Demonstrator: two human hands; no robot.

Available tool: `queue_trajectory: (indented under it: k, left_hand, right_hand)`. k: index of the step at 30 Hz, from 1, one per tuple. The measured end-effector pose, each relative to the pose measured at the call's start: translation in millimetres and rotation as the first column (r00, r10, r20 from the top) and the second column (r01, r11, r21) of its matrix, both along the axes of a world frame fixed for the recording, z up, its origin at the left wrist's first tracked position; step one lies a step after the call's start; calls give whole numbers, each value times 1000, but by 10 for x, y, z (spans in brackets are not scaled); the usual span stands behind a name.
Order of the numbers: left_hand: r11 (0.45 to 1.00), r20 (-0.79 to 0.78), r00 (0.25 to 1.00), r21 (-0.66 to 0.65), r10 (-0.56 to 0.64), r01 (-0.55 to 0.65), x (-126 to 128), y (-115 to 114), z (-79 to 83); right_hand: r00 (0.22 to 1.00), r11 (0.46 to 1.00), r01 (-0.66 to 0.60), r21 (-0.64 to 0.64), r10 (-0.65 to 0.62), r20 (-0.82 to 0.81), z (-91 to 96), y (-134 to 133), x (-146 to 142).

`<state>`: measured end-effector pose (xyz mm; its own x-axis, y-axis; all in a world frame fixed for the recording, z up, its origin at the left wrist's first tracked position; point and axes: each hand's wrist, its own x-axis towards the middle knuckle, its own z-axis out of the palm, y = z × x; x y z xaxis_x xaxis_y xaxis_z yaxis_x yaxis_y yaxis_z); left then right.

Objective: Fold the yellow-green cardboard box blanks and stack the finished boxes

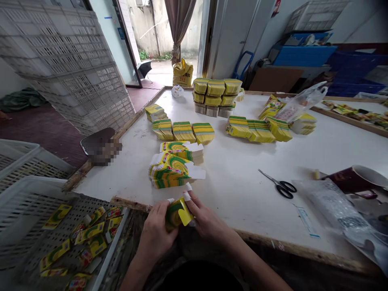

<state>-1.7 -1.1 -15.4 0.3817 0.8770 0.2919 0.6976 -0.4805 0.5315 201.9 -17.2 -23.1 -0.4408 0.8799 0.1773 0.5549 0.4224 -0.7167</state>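
Over the table's near edge, my left hand (157, 228) is closed round a small yellow-green carton (173, 216). At the carton's flap end, my right hand (206, 218) pinches its side, with the yellow flap (185, 217) standing out. White wraps cover some fingertips on both hands. Just beyond them lies a stack of flat cartons (174, 167) with white flaps pointing right. Part of the held carton is hidden behind my fingers.
Bundled cartons (183, 132) stand in rows farther back, with a taller pile (216, 97) behind. Black-handled scissors (285, 189), bubble wrap (342, 214) and a dark mug (357, 180) lie right. A white crate (113, 250) at lower left holds several cartons; tall crates (69, 60) lean beyond.
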Motion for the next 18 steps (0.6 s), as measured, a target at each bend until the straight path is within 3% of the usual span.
queue_trajectory:
  k: [5,13,18]
  left_hand:
    - [995,1,998,-79,-56,56,-15,59,139]
    - [983,44,995,-152,-93,99,-84,165,238]
    - [997,-13,997,-33,-72,71,-74,212,237]
  right_hand:
    - [1000,997,8,-74,-7,9,89,32,18]
    - [970,976,-173,-131,145,-196,380,220,206]
    - [945,988,10,-153,-60,-322,230,216,2]
